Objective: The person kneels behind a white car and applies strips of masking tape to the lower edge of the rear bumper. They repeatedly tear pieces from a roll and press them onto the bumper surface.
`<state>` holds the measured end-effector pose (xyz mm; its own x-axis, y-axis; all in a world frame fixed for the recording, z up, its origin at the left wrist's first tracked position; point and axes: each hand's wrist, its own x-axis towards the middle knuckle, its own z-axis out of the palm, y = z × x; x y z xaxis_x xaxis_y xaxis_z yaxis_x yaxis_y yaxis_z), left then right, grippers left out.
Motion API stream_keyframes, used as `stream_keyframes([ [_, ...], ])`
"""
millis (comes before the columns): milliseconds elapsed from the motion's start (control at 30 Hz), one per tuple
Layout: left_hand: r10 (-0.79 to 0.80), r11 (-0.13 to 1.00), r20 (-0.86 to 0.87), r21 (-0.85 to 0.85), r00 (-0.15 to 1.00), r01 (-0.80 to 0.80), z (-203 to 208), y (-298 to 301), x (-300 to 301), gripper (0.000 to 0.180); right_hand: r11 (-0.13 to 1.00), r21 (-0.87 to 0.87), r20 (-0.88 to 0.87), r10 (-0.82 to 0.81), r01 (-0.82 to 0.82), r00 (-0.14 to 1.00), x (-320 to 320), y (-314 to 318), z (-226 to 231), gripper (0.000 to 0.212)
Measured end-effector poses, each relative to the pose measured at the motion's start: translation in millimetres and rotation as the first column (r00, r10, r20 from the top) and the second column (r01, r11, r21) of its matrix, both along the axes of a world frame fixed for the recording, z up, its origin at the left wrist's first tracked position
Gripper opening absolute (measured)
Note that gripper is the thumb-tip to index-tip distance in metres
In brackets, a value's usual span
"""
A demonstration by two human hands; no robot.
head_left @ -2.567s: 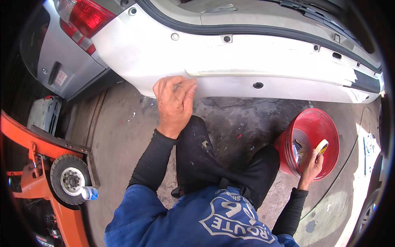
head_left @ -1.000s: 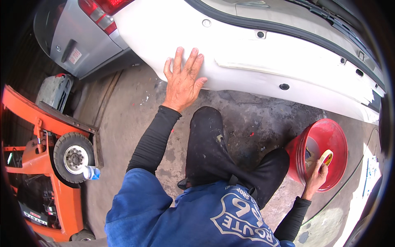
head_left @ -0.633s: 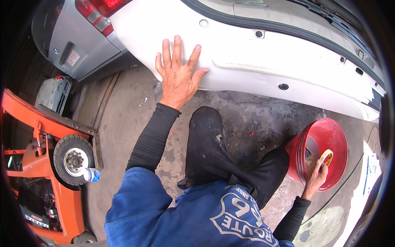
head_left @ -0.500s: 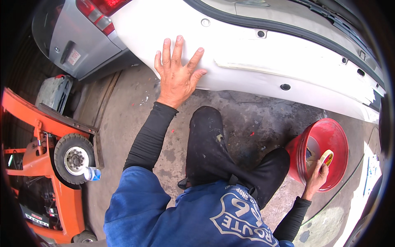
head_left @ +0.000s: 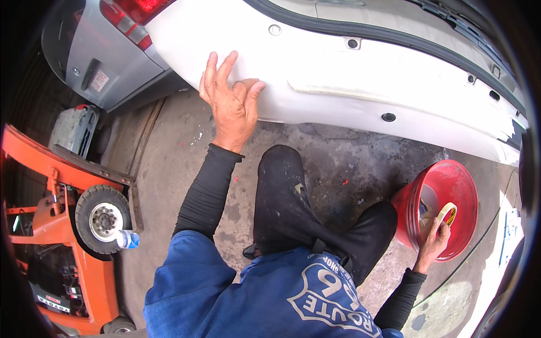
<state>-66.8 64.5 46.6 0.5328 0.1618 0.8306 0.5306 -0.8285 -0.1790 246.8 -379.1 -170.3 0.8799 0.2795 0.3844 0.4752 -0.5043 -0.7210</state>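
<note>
White bumper cover (head_left: 327,65) lies under the left hand (head_left: 230,110), whose possible thumb-and-index pinch I cannot confirm, while the right hand (head_left: 435,242) grips a masking-tape roll (head_left: 446,211) at the red bucket's (head_left: 466,188) mouth.

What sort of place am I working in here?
Probably a vehicle body repair shop. What suggests it: the long, curved white vehicle panel in front, the pale ring-shaped roll of tape in the right hand, and the orange wheeled machine at the left.
</note>
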Motion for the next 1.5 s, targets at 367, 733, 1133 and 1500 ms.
stream_keyframes([
  [367,0.093,0.995,-0.073,-0.015,0.993,-0.094,-20.7,1.4,9.9,0.048,1.0,-0.002,0.001,0.003,-0.003,1.0,-1.4,0.1,1.5,0.024],
  [733,0.069,0.99,-0.189,-0.107,0.979,-0.091,-80.1,-35.4,11.8,0.053,0.999,-0.027,0.032,0.021,-0.021,0.999,1.6,0.9,-3.0,0.023],
  [1133,0.286,0.588,0.714,-0.657,0.639,0.472,-41.6,-35.4,36.3,0.056,0.998,-0.063,0.06,0.035,-0.031,0.998,1.0,4.3,-0.6,0.023],
  [1500,0.319,0.465,0.642,-0.747,0.697,0.475,-65.1,-56.0,84.5,0.064,0.996,-0.08,0.083,0.039,-0.032,0.996,1.3,5.3,-0.9,0.02],
])
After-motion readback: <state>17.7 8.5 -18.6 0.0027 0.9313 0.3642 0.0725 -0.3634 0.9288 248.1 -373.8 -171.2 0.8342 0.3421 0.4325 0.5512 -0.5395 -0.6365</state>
